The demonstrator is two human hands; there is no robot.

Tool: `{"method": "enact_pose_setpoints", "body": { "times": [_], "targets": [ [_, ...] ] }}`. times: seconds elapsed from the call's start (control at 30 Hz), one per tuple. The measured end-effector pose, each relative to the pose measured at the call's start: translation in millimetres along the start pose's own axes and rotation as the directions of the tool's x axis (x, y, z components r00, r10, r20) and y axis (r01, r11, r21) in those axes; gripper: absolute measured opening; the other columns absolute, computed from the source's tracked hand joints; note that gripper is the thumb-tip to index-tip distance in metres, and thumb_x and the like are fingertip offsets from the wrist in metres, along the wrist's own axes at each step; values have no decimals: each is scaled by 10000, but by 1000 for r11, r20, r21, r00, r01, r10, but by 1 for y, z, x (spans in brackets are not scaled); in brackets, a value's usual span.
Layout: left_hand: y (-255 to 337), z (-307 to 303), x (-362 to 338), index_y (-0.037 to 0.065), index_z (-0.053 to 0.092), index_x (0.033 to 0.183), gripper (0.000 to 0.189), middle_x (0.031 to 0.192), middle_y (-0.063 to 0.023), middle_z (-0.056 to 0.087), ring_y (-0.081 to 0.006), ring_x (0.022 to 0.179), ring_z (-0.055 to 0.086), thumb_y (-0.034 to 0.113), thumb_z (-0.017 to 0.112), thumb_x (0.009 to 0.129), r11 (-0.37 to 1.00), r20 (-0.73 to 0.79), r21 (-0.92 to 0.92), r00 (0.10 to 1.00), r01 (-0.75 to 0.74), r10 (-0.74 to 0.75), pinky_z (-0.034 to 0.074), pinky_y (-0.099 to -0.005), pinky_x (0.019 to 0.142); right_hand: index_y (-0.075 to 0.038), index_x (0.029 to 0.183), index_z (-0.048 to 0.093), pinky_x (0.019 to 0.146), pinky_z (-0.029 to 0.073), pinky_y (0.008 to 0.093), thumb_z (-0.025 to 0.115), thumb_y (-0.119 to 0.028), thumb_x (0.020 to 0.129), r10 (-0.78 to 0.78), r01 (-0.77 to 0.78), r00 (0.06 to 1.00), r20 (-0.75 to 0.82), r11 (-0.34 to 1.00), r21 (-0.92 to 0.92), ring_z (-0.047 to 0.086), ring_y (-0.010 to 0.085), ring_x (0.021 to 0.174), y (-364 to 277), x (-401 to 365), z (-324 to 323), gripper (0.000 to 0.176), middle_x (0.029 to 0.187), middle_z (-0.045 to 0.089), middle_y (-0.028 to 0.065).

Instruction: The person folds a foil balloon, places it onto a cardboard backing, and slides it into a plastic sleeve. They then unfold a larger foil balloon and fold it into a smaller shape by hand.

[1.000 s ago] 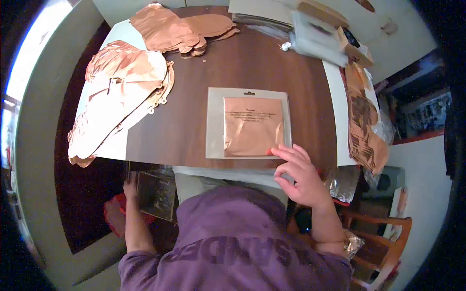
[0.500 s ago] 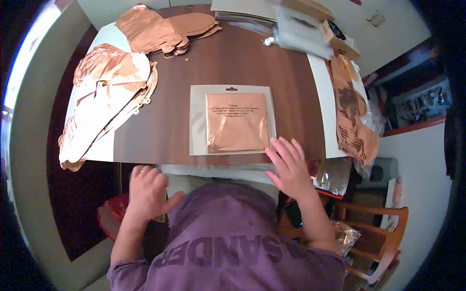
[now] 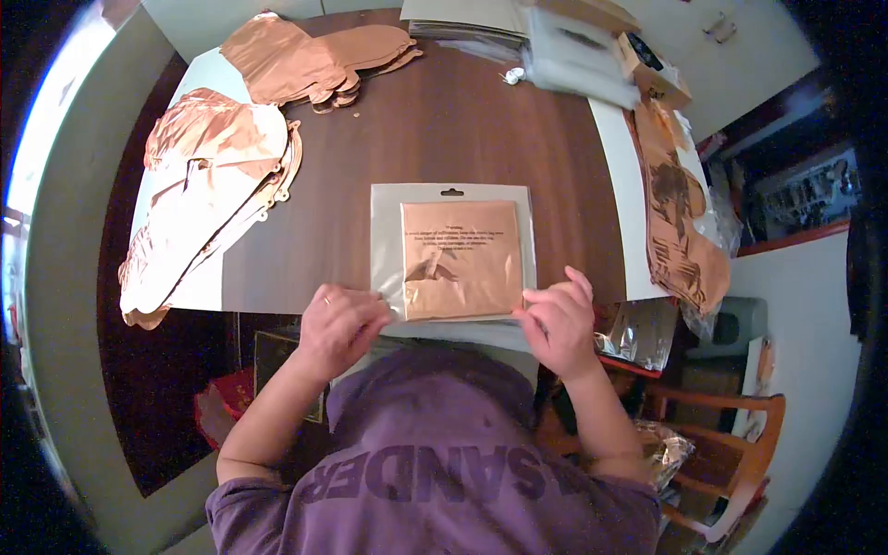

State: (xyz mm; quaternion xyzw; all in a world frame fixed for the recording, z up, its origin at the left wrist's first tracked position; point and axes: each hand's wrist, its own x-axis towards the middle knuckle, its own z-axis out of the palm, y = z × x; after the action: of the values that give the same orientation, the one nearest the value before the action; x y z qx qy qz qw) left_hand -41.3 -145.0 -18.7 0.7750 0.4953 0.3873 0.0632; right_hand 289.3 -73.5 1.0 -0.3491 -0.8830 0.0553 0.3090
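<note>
In front of me at the table's near edge lies a clear plastic packet [image 3: 388, 250] with a hang hole at its top. Inside is a folded copper-coloured foil piece [image 3: 462, 287], seen behind printed warning text. My left hand [image 3: 344, 326], a ring on one finger, pinches the packet's lower left corner. At the lower right corner, the thumb and fingers of my right hand [image 3: 559, 324] close on the packet's edge. Both hands are low, by the front edge of the table.
Flat copper foil balloons [image 3: 217, 148] lie at the table's left, with another stack [image 3: 287, 60] behind them. More copper foil [image 3: 680, 203] hangs along the right edge. Clear plastic bags [image 3: 578, 60] and a pile of cards [image 3: 462, 28] sit at the back. A wooden chair [image 3: 763, 444] stands right.
My left hand has come up and right to the packet's lower left corner. My right hand's fingers have closed at the other corner. The packet appears slightly nearer to me.
</note>
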Motion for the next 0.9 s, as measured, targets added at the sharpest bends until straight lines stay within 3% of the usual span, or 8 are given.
{"method": "enact_pose_setpoints", "body": {
  "times": [0.13,0.23,0.43,0.5,0.63,0.77,0.87,0.9],
  "targets": [
    [9,1,8,68,570,1205,527,913,-32,684,-184,796,636,67,803,733,980,-8,-19,980,199,-199,435,-394,781,-112,823,570,856,425,464,767,-133,751,228,-228,974,8,973,45,574,252,848,-5,21,9,210,860,583,53],
    [14,-6,11,30,495,1333,685,1031,-115,678,-269,997,620,93,817,731,904,14,15,904,428,-428,454,-439,838,-101,939,556,781,414,448,770,-138,739,412,-412,911,-4,910,40,563,261,820,-15,33,11,295,816,548,61],
    [32,-5,31,70,481,1397,678,1351,-161,546,-347,1311,470,187,731,777,931,114,356,993,-78,40,295,-504,1130,-77,1140,533,757,424,438,774,-155,738,510,-516,854,100,856,33,573,290,814,-13,40,9,475,840,562,78],
    [62,6,47,92,482,1417,740,1338,-130,538,-315,1359,431,266,718,738,977,380,84,913,-194,149,295,-543,1128,-75,1154,540,748,432,442,776,-164,742,525,-534,840,133,845,35,581,298,802,-15,39,9,483,840,570,80],
    [29,24,40,54,446,1445,642,1503,-105,447,-291,1390,418,256,606,856,872,425,427,904,-239,39,318,-509,1130,-77,1112,574,691,456,435,777,-165,760,583,-594,793,178,804,17,594,288,736,-19,25,-5,416,788,579,92],
    [21,2,11,48,502,1404,514,1474,-112,492,-275,1344,485,236,537,926,901,418,322,898,-289,138,330,-460,1134,-53,1037,614,616,478,361,762,-139,811,782,-798,593,193,602,16,582,201,655,4,1,-35,283,730,593,77],
    [18,1,-5,82,543,1377,464,1454,-88,519,-258,1336,500,243,523,942,899,307,246,909,-363,283,332,-450,1137,-25,1169,621,701,510,272,736,-150,872,729,-767,640,242,588,257,616,115,785,29,0,-52,342,862,664,21],
    [21,-1,1,96,548,1375,461,1452,-77,522,-253,1337,500,247,524,940,876,274,245,896,-416,349,329,-448,1140,-25,1246,601,755,514,274,735,-190,881,638,-695,704,313,528,488,628,113,854,34,13,-60,422,953,682,38]
  ]
}}
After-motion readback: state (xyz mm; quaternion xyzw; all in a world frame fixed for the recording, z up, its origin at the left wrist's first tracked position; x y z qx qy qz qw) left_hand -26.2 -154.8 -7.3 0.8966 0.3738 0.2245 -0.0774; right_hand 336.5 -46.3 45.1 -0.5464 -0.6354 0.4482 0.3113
